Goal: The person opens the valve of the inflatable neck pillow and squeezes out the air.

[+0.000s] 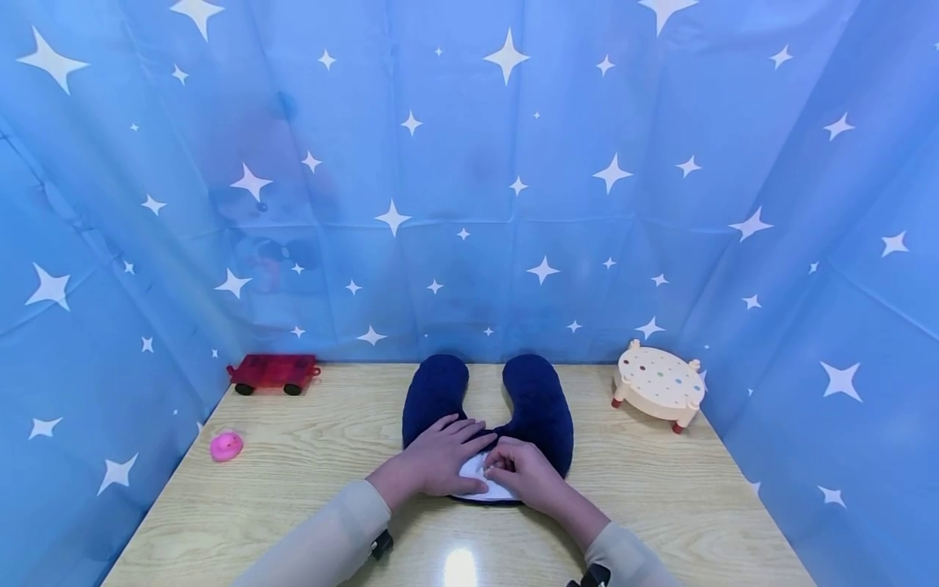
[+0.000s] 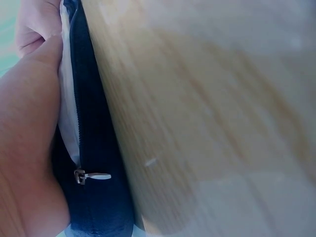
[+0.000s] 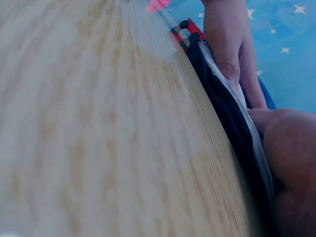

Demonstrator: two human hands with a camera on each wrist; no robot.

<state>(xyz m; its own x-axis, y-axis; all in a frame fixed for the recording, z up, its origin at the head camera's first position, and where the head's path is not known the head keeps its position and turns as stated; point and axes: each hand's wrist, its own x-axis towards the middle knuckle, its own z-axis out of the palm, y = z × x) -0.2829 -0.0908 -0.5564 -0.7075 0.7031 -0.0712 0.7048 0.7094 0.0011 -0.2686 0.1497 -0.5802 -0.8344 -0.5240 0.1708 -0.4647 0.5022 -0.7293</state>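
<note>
A navy U-shaped neck pillow [image 1: 544, 403] lies on the table with its curved end toward me. Along that end its zipper is undone, and a white inner lining [image 1: 502, 492] shows in the gap. My left hand [image 1: 443, 458] rests on the pillow left of the opening, fingers extended across the navy cover and thumb over the white. Curled at the opening, my right hand [image 1: 530, 473] pinches the white lining between thumb and fingers. In the left wrist view, the metal zipper pull [image 2: 98, 176] sits at one end of the opening, beside my left forearm.
The wooden table [image 1: 308, 456] holds a red toy wagon [image 1: 271, 372] at the back left and a small pink toy [image 1: 226, 446] nearer on the left. At the back right stands a cream dotted toy stool [image 1: 660, 383]. A blue starry curtain [image 1: 469, 163] surrounds the table.
</note>
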